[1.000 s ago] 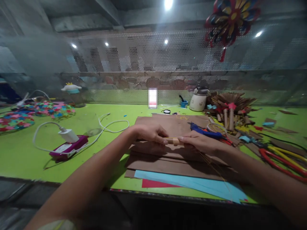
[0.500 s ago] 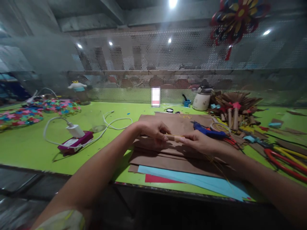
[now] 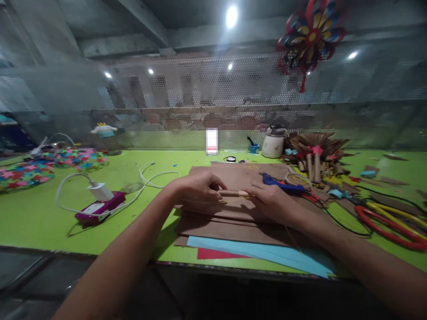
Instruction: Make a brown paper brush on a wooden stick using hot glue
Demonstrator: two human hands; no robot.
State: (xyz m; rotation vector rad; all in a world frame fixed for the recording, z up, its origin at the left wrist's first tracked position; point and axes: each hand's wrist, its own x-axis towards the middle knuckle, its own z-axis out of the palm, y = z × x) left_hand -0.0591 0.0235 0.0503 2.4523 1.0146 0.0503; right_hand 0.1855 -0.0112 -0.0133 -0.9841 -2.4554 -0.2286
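Brown paper tube: one, slim, lying crosswise between the two hands, above stacked brown paper sheets on a green bench. Left hand: thumb and fingers pinching the tube's left end. Right hand: pinching its right end. Yellow thread: alongside the tube. Lit screen, upright, rear of bench: blurred, writing illegible.

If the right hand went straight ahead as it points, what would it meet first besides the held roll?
Probably the left hand, at the other end of the brown roll; depth is unclear.
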